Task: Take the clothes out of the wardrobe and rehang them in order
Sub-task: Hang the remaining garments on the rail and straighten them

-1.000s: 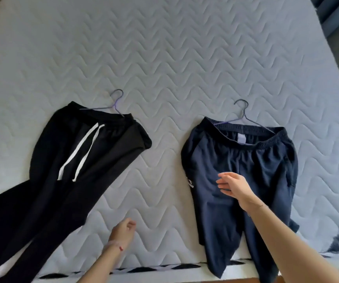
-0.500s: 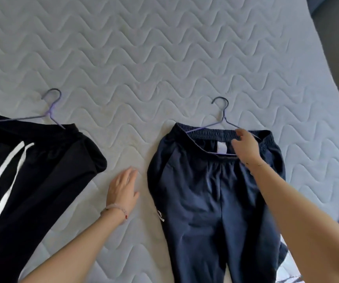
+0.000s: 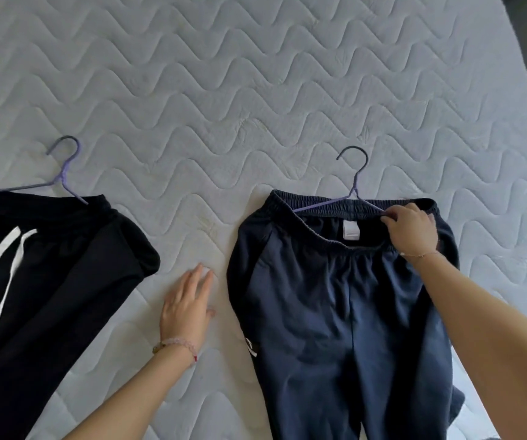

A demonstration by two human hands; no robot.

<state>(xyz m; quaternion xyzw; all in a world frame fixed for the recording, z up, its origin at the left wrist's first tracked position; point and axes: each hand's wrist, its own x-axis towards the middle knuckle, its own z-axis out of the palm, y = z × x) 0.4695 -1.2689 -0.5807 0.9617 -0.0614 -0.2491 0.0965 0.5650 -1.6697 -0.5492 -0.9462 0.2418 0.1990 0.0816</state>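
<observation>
While the navy blue sweatpants (image 3: 335, 312) lie flat on the white quilted mattress (image 3: 256, 90) in the lower right of the frame, the right hand (image 3: 413, 231) sits at the right end of their elastic waistband. Its grip is narrowed to a pinch, with the fingertips (image 3: 387, 215) curled onto the right arm of the purple wire hanger (image 3: 356, 188) where it slips into the waistband. Whether cloth is caught in that pinch too, I cannot tell. The hanger's dark hook points toward the top of the frame, and a white label (image 3: 350, 231) shows inside the waist.

The left hand (image 3: 187, 308) lies palm down on the mattress at lower centre, its grip slack, fingers straight and holding nothing. A bead bracelet (image 3: 176, 344) circles its wrist. It rests between the two garments, touching neither.

At the left edge lie black trousers (image 3: 65, 281) with white drawstrings. A second purple wire hanger (image 3: 62, 176) is tucked into their waist.
</observation>
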